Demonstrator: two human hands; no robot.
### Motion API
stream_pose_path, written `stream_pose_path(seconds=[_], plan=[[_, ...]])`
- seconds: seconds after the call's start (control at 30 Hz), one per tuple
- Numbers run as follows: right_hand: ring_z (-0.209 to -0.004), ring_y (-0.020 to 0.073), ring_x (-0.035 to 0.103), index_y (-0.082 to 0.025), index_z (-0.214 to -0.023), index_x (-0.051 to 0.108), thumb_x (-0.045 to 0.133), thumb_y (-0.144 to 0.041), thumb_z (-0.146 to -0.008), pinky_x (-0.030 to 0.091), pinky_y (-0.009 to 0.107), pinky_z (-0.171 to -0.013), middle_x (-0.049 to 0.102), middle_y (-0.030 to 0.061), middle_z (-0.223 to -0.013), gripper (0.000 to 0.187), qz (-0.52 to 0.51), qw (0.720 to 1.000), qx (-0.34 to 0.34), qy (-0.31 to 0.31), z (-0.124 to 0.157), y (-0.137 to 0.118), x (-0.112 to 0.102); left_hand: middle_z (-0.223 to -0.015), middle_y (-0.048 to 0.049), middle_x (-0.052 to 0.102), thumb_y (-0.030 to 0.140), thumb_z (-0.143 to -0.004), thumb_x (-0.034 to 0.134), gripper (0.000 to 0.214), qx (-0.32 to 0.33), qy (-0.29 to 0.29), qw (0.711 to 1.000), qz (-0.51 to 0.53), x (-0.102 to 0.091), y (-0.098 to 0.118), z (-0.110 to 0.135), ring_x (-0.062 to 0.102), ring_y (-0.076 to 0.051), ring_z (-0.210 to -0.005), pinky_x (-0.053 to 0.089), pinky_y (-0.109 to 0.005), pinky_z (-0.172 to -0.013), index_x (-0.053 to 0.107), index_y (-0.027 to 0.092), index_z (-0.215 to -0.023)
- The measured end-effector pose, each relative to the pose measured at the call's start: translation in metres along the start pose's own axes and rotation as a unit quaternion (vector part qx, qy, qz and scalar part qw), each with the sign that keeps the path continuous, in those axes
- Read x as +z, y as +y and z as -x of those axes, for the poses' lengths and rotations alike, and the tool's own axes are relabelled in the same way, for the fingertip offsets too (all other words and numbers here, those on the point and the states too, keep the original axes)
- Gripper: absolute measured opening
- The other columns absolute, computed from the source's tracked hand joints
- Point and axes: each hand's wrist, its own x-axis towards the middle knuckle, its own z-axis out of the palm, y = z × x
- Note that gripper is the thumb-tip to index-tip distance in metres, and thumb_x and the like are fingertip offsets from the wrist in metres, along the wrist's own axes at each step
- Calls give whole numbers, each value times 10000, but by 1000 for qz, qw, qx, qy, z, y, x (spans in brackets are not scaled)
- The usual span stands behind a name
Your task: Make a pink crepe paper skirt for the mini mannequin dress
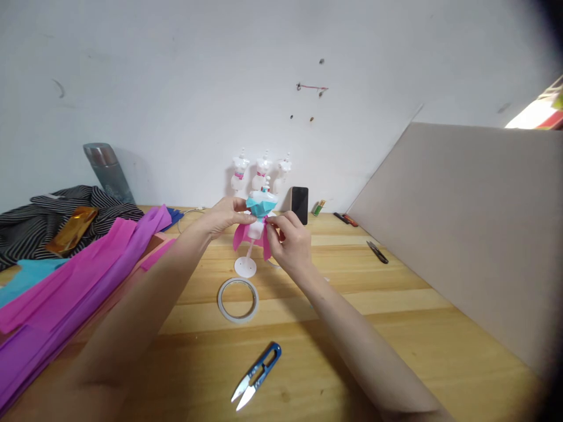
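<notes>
A small white dress-form mannequin point(255, 230) stands on a round base in front of me. Turquoise crepe paper point(261, 207) is wrapped about its chest, and pink crepe paper point(240, 234) hangs from its waist at the back and sides. My left hand point(227, 215) grips the mannequin's left side at waist height, fingers and thumb closed on it. At the opposite side of the waist, my right hand point(290, 237) pinches the edge of the pink paper. The fingertips hide exactly how much paper is caught.
A tape roll point(238, 300) and thread snips point(256, 375) lie nearer me. Behind are several small mannequins point(263, 170) and a phone point(299, 205). Crepe paper strips point(101, 258), striped cloth point(26, 225) and a tumbler point(108, 170) occupy the left. Black-handled snips point(377, 252) lie right, by a partition point(461, 223).
</notes>
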Motion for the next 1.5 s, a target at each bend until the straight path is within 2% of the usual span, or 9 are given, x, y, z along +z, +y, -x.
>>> stream_pose_path(seconds=[0.2,0.47,0.67,0.83,1.0,1.3,1.5], plan=[[-640,133,543,-184,-883,663,501,-180,-883,429,253,-544,578,48,-789,162,-15,1000,-2,10,0,-1,1,-872,-82,722,204,-529,821,373,-9,-5,999,42,1,1,1,627,-207,-928,407,-373,-952,723,103,-874],[-671,139,548,-203,-974,697,474,-199,-914,442,254,-543,554,51,-772,231,-3,999,-33,-2,2,-2,3,-839,-67,717,202,-548,806,320,-6,-1,1000,28,1,2,0,623,-209,-916,410,-374,-944,728,108,-844],[-677,140,564,-194,-997,698,480,-176,-907,445,247,-537,571,60,-771,236,9,997,-67,29,7,-2,6,-834,-60,709,185,-554,797,293,-9,-4,999,38,4,4,2,616,-190,-888,412,-361,-929,729,113,-829],[-689,140,571,-207,-1061,685,472,-175,-913,444,251,-569,583,61,-800,262,22,998,-61,5,9,-1,11,-819,-53,706,177,-548,798,284,-13,-4,999,44,5,5,2,614,-175,-856,414,-345,-915,726,112,-814],[-677,139,564,-207,-1035,695,463,-187,-921,427,246,-563,575,58,-780,258,37,998,-44,7,6,-3,12,-847,-60,719,211,-549,807,302,-4,-12,999,33,2,3,0,626,-192,-888,419,-359,-920,728,123,-827],[-636,134,544,-195,-1000,705,468,-180,-917,365,244,-519,590,61,-752,252,115,990,-76,26,6,-5,11,-886,-60,728,219,-559,806,304,-6,-23,1000,18,0,3,-3,629,-192,-927,400,-364,-954,734,134,-842],[-645,142,536,-198,-995,702,474,-178,-912,352,257,-531,592,64,-755,243,117,990,-69,23,7,-6,12,-929,-69,732,229,-592,796,313,-2,-40,999,10,-4,0,-3,630,-187,-945,385,-363,-979,735,141,-886]])
